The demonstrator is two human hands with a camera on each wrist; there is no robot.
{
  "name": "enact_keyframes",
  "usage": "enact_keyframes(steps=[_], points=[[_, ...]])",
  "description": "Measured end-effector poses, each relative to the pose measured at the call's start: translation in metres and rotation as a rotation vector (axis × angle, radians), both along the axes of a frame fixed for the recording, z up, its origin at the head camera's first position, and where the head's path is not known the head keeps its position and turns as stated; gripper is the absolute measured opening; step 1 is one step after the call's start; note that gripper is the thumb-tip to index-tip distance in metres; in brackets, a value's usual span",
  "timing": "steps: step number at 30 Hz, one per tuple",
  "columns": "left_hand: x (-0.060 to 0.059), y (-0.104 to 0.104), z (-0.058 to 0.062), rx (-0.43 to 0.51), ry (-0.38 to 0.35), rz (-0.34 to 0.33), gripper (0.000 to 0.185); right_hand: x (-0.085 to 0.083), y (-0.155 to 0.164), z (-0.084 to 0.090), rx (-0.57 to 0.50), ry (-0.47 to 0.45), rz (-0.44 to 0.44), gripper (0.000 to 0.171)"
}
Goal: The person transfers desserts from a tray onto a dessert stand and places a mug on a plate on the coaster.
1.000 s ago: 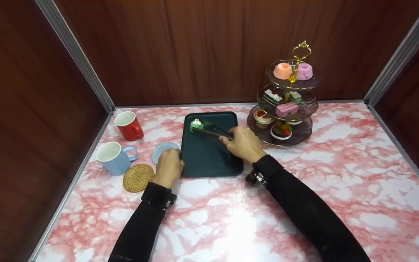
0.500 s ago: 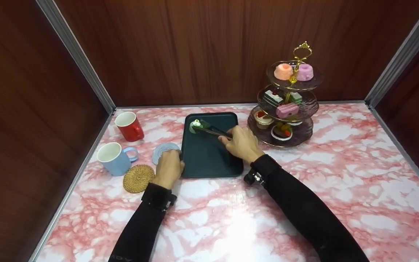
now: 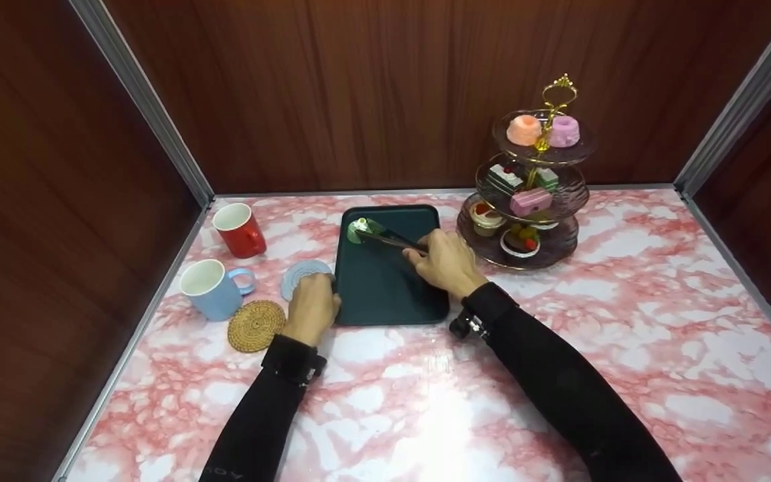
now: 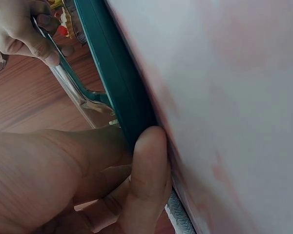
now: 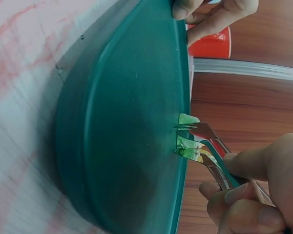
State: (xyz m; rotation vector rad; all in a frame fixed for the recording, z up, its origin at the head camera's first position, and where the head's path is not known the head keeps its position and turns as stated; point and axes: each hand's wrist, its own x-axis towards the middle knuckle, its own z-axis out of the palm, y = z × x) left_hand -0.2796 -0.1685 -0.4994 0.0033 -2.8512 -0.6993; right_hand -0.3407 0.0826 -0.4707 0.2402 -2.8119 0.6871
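Observation:
A dark green tray (image 3: 385,288) lies on the pink marble table. My right hand (image 3: 446,261) grips metal tongs (image 3: 389,239) whose tips clamp a small green cake (image 3: 359,229) at the tray's far left corner. The right wrist view shows the tongs (image 5: 210,151) pinching the green cake (image 5: 185,146) over the tray (image 5: 127,146). My left hand (image 3: 312,308) holds the tray's left edge, thumb curled on the rim (image 4: 122,97). In that left wrist view the right hand (image 4: 19,29) and tongs (image 4: 78,92) appear beyond the tray.
A three-tier dessert stand (image 3: 533,194) with several small cakes stands right of the tray. Left of it are a red mug (image 3: 241,231), a blue mug (image 3: 208,289), a blue coaster (image 3: 302,276) and a woven coaster (image 3: 255,326). Wooden walls enclose the table.
The tongs with the green cake have shifted slightly toward the tray's far left corner. My left hand has stayed on the tray's edge.

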Motion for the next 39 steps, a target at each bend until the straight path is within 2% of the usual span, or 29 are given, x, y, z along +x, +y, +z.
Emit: enact_keyframes(steps=[10,16,31,39], points=[[0.001,0.001,0.001,-0.014,0.018,0.008,0.02,-0.003,-0.005,0.001,0.016,0.036,-0.004,0.03],[0.001,0.002,0.0,-0.011,0.027,-0.004,0.019,-0.003,-0.006,0.002,-0.006,0.013,-0.005,0.027],[0.0,0.001,0.001,0.002,-0.006,0.003,0.024,0.004,0.005,-0.001,-0.013,0.034,0.007,0.024],[0.001,0.001,0.001,-0.014,0.023,0.003,0.024,0.008,0.018,-0.002,-0.04,0.045,-0.014,0.032]])
